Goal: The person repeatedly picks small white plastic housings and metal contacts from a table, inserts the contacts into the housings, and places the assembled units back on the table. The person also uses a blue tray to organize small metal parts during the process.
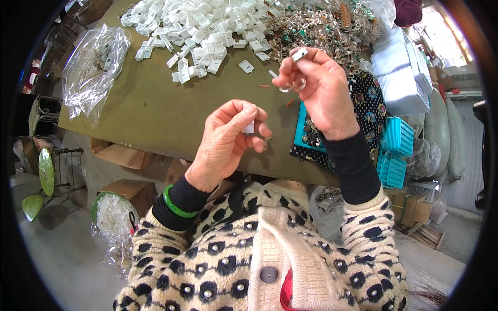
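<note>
Hands (220, 137) pinch small white pieces (249, 127), the right one (300, 54) dark-marked, above clear round parts (299, 84).

Held piece (300, 54): smooth white plastic. Surface (155, 111): matt. Bag (93, 78): glossy, crinkled clear film. Bangle (171, 204): glossy, smooth. Cardigan (223, 264): rough knit cloth. Carton (124, 156): matt cardboard. Tangled pile (319, 33): shiny, perhaps plastic, hard to tell from here.

L hand (224, 139) closer in, R hand (326, 90) fwd, both pinching.
</note>
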